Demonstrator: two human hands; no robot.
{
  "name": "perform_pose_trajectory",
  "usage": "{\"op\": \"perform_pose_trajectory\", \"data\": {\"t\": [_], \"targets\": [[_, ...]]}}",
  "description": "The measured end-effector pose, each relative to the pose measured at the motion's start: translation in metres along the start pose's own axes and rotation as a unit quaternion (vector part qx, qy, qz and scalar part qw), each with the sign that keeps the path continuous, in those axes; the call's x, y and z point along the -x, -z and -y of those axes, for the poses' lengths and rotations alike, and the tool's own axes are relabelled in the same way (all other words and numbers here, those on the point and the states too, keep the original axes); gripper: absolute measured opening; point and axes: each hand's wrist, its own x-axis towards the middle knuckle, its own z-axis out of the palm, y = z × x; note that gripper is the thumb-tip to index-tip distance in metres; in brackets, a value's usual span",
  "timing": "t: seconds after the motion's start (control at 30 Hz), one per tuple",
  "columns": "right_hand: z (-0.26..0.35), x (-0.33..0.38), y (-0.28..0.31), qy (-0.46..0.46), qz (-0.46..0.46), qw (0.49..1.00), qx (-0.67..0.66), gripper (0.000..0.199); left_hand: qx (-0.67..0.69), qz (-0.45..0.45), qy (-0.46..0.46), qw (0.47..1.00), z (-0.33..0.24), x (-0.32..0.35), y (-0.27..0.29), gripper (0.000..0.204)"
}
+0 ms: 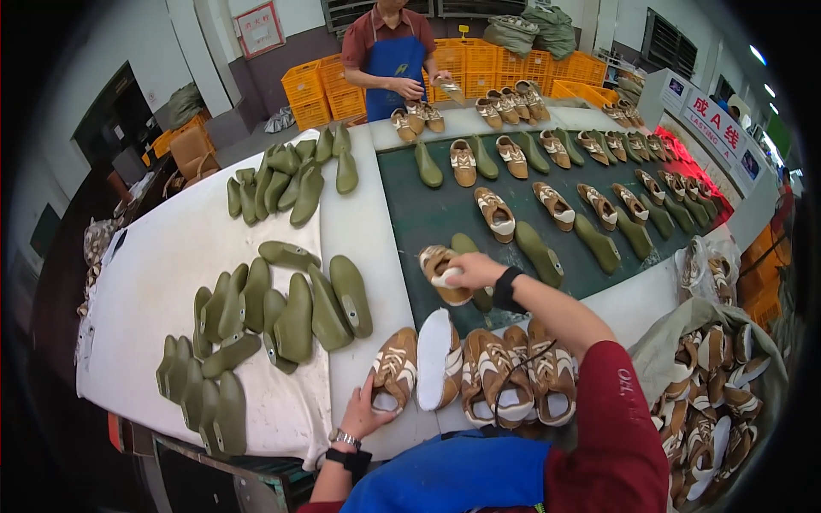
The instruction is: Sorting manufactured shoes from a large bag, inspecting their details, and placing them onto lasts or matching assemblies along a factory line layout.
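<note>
Blue apron (pixel 453 479) lies before remaining shoes (pixel 487 368). Right hand (pixel 476 271) clamps one shoe (pixel 430 267) over partly filled belt (pixel 419 209); left hand (pixel 363 416) touches another shoe (pixel 396 363), grip unclear.

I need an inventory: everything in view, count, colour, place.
Conveyor belt: one, dark green, centre right
Worktable: one, white, left
Sack: one, grey, lower right
Sneakers: many, brown and white, belt, sack, lower centre
Shoe lasts: many, olive green, worktable and belt
Crates: many, orange, far wall
Wall sign: one, red-framed, upper left
Co-worker: one, maroon shirt, blue apron, far side
Left hand: one, at near sneaker's heel
Right hand: one, holding a sneaker over belt
</note>
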Motion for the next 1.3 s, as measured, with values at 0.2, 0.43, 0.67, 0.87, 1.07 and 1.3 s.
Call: {"op": "perform_pose_trajectory", "data": {"t": [0.2,0.43,0.67,0.87,1.07,1.3], "targets": [[-0.043,-0.088,-0.072,-0.002,-0.14,0.99,0.022,0.03,0.122,0.002,-0.025,0.992,0.013,-0.001,-0.011,0.1],[-0.037,-0.102,-0.07,0.01,0.014,1.0,-0.013,0.033,0.106,0.002,-0.018,0.994,0.015,0.001,-0.01,0.099],[0.003,-0.028,0.002,0.091,0.079,0.993,0.014,0.033,0.08,-0.009,-0.039,0.996,-0.001,-0.001,-0.009,0.096],[0.04,0.096,0.129,0.078,0.014,0.997,-0.009,0.033,0.068,0.005,-0.031,0.997,0.001,0.001,-0.01,0.095],[0.04,0.237,0.193,-0.017,-0.139,0.99,0.03,0.028,0.057,0.001,-0.049,0.997,-0.002,-0.001,-0.009,0.095],[-0.04,0.373,0.141,-0.208,-0.31,0.926,0.053,0.027,0.027,0.015,-0.024,0.999,-0.001,-0.002,-0.01,0.096]]}}
